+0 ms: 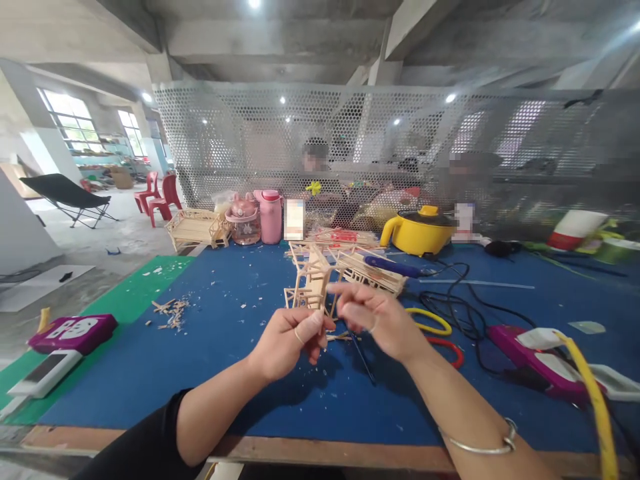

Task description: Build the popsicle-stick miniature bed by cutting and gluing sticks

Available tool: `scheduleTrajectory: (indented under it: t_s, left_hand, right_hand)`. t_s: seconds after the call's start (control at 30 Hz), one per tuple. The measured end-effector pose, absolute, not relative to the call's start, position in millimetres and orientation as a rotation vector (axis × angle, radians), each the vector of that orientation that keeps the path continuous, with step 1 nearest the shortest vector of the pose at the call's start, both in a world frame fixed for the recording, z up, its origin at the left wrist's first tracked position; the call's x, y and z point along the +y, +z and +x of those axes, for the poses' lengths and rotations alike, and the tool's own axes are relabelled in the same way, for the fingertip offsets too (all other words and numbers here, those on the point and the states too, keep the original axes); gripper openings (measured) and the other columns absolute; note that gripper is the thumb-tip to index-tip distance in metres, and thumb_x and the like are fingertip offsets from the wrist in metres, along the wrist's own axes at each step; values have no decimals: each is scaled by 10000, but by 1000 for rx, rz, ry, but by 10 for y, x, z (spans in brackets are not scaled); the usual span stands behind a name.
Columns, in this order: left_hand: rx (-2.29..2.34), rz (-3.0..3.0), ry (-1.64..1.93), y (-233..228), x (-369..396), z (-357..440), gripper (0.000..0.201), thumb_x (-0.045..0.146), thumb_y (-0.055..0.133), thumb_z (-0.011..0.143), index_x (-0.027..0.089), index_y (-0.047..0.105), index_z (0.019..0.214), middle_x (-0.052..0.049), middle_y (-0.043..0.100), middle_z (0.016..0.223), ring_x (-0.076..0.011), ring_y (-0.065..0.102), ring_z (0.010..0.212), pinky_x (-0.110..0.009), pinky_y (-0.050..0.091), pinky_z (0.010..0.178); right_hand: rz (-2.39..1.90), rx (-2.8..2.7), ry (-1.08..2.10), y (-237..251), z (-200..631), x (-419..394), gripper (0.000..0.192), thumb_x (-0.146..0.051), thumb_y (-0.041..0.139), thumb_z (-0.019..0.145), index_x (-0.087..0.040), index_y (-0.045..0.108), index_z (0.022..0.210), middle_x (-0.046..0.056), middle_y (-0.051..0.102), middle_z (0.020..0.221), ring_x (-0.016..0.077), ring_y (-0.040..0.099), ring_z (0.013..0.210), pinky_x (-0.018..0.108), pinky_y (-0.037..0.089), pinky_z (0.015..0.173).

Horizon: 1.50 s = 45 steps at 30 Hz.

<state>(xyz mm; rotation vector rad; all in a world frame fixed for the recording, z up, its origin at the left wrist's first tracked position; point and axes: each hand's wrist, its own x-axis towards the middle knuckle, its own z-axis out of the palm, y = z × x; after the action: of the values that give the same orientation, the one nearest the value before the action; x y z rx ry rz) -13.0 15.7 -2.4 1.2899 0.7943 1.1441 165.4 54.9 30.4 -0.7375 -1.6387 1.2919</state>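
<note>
My left hand [295,339] is closed, thumb against bent fingers, on the lower end of a small model made of thin wooden sticks [316,283]. The model stands tilted above the blue table, with open stick frames on its left side. My right hand [375,317] is just right of it, index finger stretched toward the model's edge and thumb apart below. Whether that fingertip touches the wood I cannot tell. Behind my right hand lies a second stick model [370,270], with a blue-handled tool [393,267] across it. A dark, thin pen-like tool [363,359] lies below my hands.
Wood scraps [173,312] are scattered at left. A finished-looking stick model [197,228], a pink flask [271,217] and a yellow pot [423,231] stand along the perforated metal screen [240,133]. Black cables, yellow pliers-like handles [433,321] and a purple power strip [535,363] lie at right.
</note>
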Motion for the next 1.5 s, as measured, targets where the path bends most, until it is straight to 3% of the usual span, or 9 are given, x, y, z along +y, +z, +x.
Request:
scheduleTrajectory:
  t_s: [0.23,0.43,0.5,0.57,0.63,0.73,0.9,1.13,1.5]
  left_hand:
    - [943,1531,1161,-60,50,-104,451,512,492,834,126,605,630,2,532,501,-71,471,420,-195,368,435]
    - [1130,1069,1945,117,317,-467,225,408,470,866,199,552,851,79,374,499,-52,358,391,-166,302,391]
    - [1174,901,2027,136,487,-581,184,263,533,808,232,510,987,42,519,693,-65,475,528,-171,398,492]
    - [1248,888,1987,115,595,-608,448,153,590,709,263,459,1123,-21,581,1018,-93,566,780,-188,443,621]
    - [1194,1011,1838,75,603,-543,434,189,581,717,242,482,1136,-52,579,1129,-131,563,922,-224,446,718]
    - [1015,1254,1519,48,483,-373,309,293,570,748,169,573,1030,-69,637,1030,-182,567,948,-290,431,814]
    - [865,1354,1158,144,391,-234,345,220,648,666,151,590,999,-45,664,891,-196,600,858,-324,446,810]
    - [761,1290,1240,58,592,-264,312,398,594,783,109,660,883,-63,659,833,-183,599,811,-331,455,825]
    - [958,1271,1341,-49,555,-252,282,327,676,708,138,710,914,-54,712,878,-178,629,799,-302,477,796]
  right_hand:
    - [-576,-1628,1410,204,1514,484,134,-317,711,705,-193,662,696,-21,602,724,85,571,626,217,482,581]
    - [-815,-1443,1163,271,1590,610,207,-413,573,816,-211,532,825,-26,628,643,90,565,498,200,451,457]
    - [-867,-1527,1118,245,1540,602,203,-405,554,824,-207,512,844,-26,616,623,99,571,494,209,462,454]
    - [-876,-1610,1070,189,1465,579,171,-364,561,820,-209,507,867,-18,619,660,113,599,558,225,491,502]
    - [-868,-1684,1003,123,1391,559,144,-321,572,814,-214,520,895,-4,636,721,129,626,644,250,514,584]
    - [-900,-1721,920,51,1310,548,141,-312,569,814,-210,564,912,24,663,772,152,645,705,280,523,643]
    - [-1027,-1703,792,51,1254,535,161,-319,567,802,-184,613,875,31,685,691,151,641,594,266,511,564]
    - [-1179,-1735,284,63,1228,517,166,-323,577,797,-198,683,818,26,694,632,147,622,549,240,453,524]
    - [-1213,-1768,262,-26,1171,541,192,-343,551,824,-210,687,806,22,687,624,140,608,536,222,421,514]
